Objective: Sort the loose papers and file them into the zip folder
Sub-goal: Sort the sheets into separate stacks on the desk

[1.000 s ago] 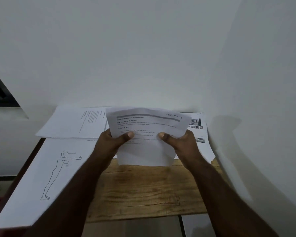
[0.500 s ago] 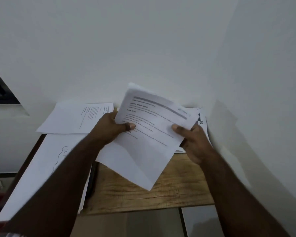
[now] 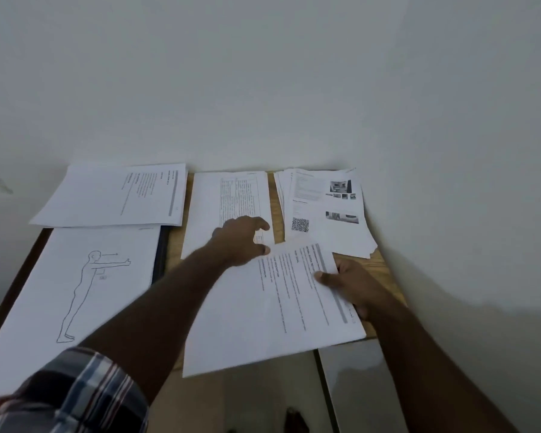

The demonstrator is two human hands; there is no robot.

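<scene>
My right hand pinches a printed text sheet by its right edge, thumb on top; the sheet lies turned sideways over the front of the wooden table. My left hand reaches forward over a sheet with a table of text, fingers loosely spread, holding nothing. A stack of papers with photos and a QR code sits at the back right. A body-outline drawing lies at the left on a dark flat thing, possibly the zip folder.
Another text sheet lies at the back left, overhanging the table edge. White walls close in behind and on the right. Tiled floor shows below the table's front edge.
Both hands held the text sheet up in front of me. Now my left hand has let go and reached toward the middle sheet; my right hand has lowered and turned the sheet sideways.
</scene>
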